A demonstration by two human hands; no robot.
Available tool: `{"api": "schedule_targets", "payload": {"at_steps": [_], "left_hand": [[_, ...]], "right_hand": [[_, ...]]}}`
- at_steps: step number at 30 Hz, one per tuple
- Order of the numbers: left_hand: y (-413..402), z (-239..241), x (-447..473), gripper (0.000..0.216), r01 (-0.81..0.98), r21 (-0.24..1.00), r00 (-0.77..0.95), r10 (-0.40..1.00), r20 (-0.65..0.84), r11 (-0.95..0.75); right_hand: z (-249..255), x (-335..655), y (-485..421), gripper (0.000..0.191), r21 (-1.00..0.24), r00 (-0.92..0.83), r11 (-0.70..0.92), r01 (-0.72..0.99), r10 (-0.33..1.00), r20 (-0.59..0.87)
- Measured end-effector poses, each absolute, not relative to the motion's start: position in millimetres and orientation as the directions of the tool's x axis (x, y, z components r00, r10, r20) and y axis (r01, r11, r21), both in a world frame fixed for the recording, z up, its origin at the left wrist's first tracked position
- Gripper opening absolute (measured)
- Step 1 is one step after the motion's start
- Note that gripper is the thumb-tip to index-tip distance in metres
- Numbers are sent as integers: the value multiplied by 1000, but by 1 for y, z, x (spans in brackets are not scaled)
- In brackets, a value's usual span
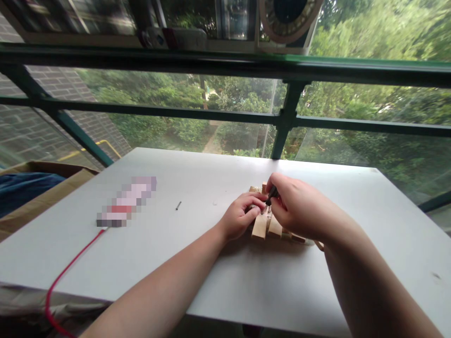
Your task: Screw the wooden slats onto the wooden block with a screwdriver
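Observation:
A small assembly of pale wooden slats (260,226) lies on the white table (148,263), right of its middle. My left hand (239,213) rests at its left side, fingers bent over the wood and pressing on it. Closed around a black screwdriver (272,193), my right hand (296,202) holds it from above, pointed down at the slats. The tool's tip and the spot it meets are too small to make out. Part of the wood is hidden beneath my right hand and wrist.
A small metal screw or nail (178,205) lies left of my hands. Farther left, a blurred-out flat object (130,199) has a red cable (59,274) running off the front edge. A cardboard box (52,206) stands left; green railing (183,111) and glass border the back.

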State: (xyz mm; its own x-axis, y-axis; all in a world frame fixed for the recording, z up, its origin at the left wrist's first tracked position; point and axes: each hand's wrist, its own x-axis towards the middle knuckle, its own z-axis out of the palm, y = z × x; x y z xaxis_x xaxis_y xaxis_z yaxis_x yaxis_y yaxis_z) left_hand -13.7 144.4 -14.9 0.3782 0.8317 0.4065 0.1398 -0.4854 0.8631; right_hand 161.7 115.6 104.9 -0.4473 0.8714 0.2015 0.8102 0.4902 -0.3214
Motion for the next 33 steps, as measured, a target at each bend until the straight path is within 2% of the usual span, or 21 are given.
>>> {"api": "schedule_targets", "payload": {"at_steps": [10,17,33], "left_hand": [[144,-14,-14,16,170,855,385,832,400,-490],[144,-14,-14,22,173,861,396,834,384,-479],[144,-12,-14,22,154,867,412,829,379,-473]], "right_hand": [[102,155,115,11,-210,-410,438,874,897,165],[100,156,117,14,-228,-387,424,877,902,190],[101,153,118,19,-225,-381,412,883,909,171]]}}
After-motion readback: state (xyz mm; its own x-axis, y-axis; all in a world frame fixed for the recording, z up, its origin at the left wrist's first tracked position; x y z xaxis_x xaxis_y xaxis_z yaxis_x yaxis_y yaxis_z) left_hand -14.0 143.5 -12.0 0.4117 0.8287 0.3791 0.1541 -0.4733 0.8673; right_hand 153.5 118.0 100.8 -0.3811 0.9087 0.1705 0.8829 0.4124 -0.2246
